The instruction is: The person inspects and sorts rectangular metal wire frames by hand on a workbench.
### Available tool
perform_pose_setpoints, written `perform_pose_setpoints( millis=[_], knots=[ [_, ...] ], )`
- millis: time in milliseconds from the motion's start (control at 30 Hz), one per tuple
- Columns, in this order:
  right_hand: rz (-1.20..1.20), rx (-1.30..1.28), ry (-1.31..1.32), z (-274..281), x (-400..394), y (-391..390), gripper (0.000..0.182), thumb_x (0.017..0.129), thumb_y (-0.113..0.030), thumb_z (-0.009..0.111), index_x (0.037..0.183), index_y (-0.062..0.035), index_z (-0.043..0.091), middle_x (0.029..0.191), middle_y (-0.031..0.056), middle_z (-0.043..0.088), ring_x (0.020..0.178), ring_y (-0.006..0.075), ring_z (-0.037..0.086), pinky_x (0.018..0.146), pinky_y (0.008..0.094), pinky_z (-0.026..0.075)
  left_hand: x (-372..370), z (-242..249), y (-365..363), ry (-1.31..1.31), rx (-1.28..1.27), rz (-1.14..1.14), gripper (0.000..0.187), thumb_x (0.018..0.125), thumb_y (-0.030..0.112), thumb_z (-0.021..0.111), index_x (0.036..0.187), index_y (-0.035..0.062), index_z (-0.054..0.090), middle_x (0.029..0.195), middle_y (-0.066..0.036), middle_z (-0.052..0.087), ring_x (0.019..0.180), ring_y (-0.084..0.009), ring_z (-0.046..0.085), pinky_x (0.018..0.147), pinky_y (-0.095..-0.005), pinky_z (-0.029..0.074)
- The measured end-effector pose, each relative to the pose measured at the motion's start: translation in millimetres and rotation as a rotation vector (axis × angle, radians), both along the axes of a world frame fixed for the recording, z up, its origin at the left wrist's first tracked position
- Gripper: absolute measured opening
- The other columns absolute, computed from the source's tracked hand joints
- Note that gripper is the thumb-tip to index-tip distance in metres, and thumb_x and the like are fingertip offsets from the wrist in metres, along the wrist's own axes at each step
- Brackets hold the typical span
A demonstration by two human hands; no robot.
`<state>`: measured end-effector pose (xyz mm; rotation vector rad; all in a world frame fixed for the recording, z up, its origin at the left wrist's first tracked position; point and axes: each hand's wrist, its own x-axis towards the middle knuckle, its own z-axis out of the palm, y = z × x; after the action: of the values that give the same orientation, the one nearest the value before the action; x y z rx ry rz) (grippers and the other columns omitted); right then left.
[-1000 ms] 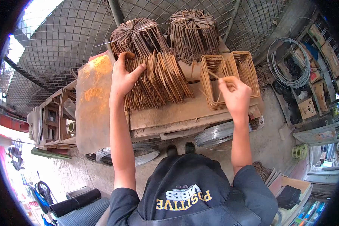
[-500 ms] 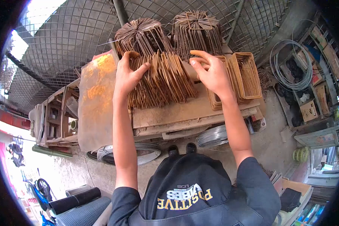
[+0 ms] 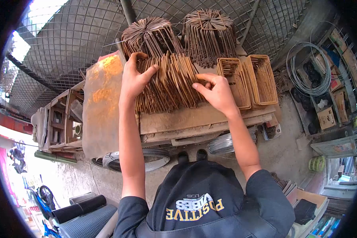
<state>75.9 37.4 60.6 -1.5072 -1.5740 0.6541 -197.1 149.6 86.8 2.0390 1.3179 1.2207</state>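
Observation:
A row of rusty bent-wire frames (image 3: 166, 85) leans together on the wooden table (image 3: 178, 122). At the row's left end is my left hand (image 3: 135, 77), thumb and index finger apart over the frames' top edges. My right hand (image 3: 215, 91) is at the right end, its thumb and forefinger closed on the edge of the outermost frame. To its right stand stacked rectangular wire frames (image 3: 261, 81). Two round bundles of wire frames, one left (image 3: 148, 35) and one right (image 3: 209, 33), stand behind the row.
Wire mesh (image 3: 83, 31) rises behind the table. A stained sheet (image 3: 101, 119) covers its left side. Wire coils lie below the front edge, left (image 3: 156, 164) and right (image 3: 222, 144); another coil (image 3: 308, 73) is at the far right.
My right hand has moved left and down from above the rectangular stacks to the row's right end, and its fingers have closed there. My left hand has barely moved.

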Motion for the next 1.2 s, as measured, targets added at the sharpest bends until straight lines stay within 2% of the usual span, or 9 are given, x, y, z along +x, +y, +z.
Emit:
perform_pose_setpoints(
  millis=[100, 167, 333, 433, 500, 700, 767, 1067, 1200],
  knots=[
    [-0.015, 0.189, -0.033, -2, -5, -3, 0.045, 0.093, -0.021, 0.083, 0.128, 0.0051, 0.075, 0.083, 0.0138, 0.074, 0.059, 0.0152, 0.059, 0.059, 0.0358, 0.048, 0, 0, 0, 0.005, 0.030, -0.015, 0.045, 0.086, 0.022, 0.083, 0.120, 0.0001, 0.062, 0.106, -0.011, 0.070, 0.099, -0.0179, 0.065, 0.091, -0.0342, 0.053],
    [-0.021, 0.146, -0.030, 5, -11, -8, 0.047, 0.093, -0.020, 0.082, 0.131, 0.0056, 0.072, 0.093, 0.0154, 0.075, 0.062, 0.0169, 0.061, 0.061, 0.0366, 0.050, -1, -2, 3, -0.062, -0.033, -0.016, 0.054, 0.080, 0.028, 0.086, 0.119, -0.0014, 0.064, 0.112, -0.021, 0.069, 0.105, -0.0327, 0.068, 0.096, -0.0420, 0.053],
    [0.003, 0.145, -0.152, 7, -15, -19, 0.059, 0.095, -0.017, 0.079, 0.147, 0.0038, 0.061, 0.123, 0.0196, 0.072, 0.066, 0.0178, 0.063, 0.065, 0.0350, 0.055, -3, -8, 6, -0.061, -0.033, -0.019, 0.054, 0.081, 0.028, 0.086, 0.122, 0.0006, 0.063, 0.118, -0.022, 0.068, 0.112, -0.0347, 0.067, 0.101, -0.0428, 0.051],
    [-0.135, 0.079, 0.008, 20, -11, -40, 0.059, 0.096, -0.019, 0.079, 0.148, 0.0022, 0.062, 0.121, 0.0181, 0.073, 0.065, 0.0164, 0.062, 0.064, 0.0344, 0.054, -4, -10, 6, -0.078, -0.043, -0.046, 0.053, 0.083, 0.028, 0.085, 0.123, 0.0014, 0.063, 0.121, -0.022, 0.068, 0.117, -0.0359, 0.065, 0.103, -0.0439, 0.050],
    [-0.246, 0.069, -0.007, 21, 2, -57, 0.052, 0.096, -0.021, 0.080, 0.142, -0.0006, 0.067, 0.120, 0.0151, 0.073, 0.066, 0.0148, 0.063, 0.062, 0.0323, 0.053, -4, -9, 4, -0.011, 0.013, -0.018, 0.040, 0.090, 0.015, 0.082, 0.122, 0.0013, 0.061, 0.112, -0.009, 0.070, 0.104, -0.0178, 0.065, 0.096, -0.0330, 0.052],
    [-0.618, -0.101, -0.246, -7, 69, -102, 0.043, 0.096, -0.030, 0.078, 0.126, 0.0001, 0.075, 0.093, 0.0187, 0.078, 0.082, 0.0351, 0.076, 0.076, 0.0459, 0.058, -3, -7, 3, -0.019, 0.018, -0.040, 0.044, 0.090, 0.017, 0.083, 0.124, 0.0004, 0.061, 0.117, -0.012, 0.069, 0.107, -0.0197, 0.065, 0.098, -0.0340, 0.052],
    [-0.674, -0.120, -0.272, -16, 81, -110, 0.041, 0.097, -0.033, 0.077, 0.120, -0.0001, 0.078, 0.085, 0.0189, 0.078, 0.083, 0.0356, 0.077, 0.076, 0.0450, 0.058, -3, -7, 4, -0.062, -0.027, -0.035, 0.051, 0.085, 0.028, 0.086, 0.123, 0.0013, 0.063, 0.118, -0.020, 0.070, 0.114, -0.0328, 0.066, 0.102, -0.0429, 0.050],
    [-0.719, -0.200, -0.365, -10, 83, -103, 0.032, 0.095, -0.034, 0.077, 0.094, -0.0017, 0.082, 0.076, 0.0186, 0.076, 0.075, 0.0392, 0.076, 0.071, 0.0470, 0.058, -5, -12, 6, -0.087, -0.021, -0.048, 0.051, 0.085, 0.027, 0.085, 0.124, 0.0023, 0.063, 0.119, -0.020, 0.069, 0.114, -0.0334, 0.066, 0.101, -0.0435, 0.051],
    [-0.697, -0.149, -0.409, -17, 89, -100, 0.030, 0.094, -0.031, 0.077, 0.091, -0.0018, 0.082, 0.076, 0.0201, 0.075, 0.075, 0.0402, 0.075, 0.070, 0.0473, 0.058, -5, -9, 4, 0.019, 0.035, -0.018, 0.044, 0.090, 0.017, 0.083, 0.125, 0.0013, 0.061, 0.116, -0.011, 0.068, 0.107, -0.0198, 0.065, 0.097, -0.0339, 0.051]
  ],
)
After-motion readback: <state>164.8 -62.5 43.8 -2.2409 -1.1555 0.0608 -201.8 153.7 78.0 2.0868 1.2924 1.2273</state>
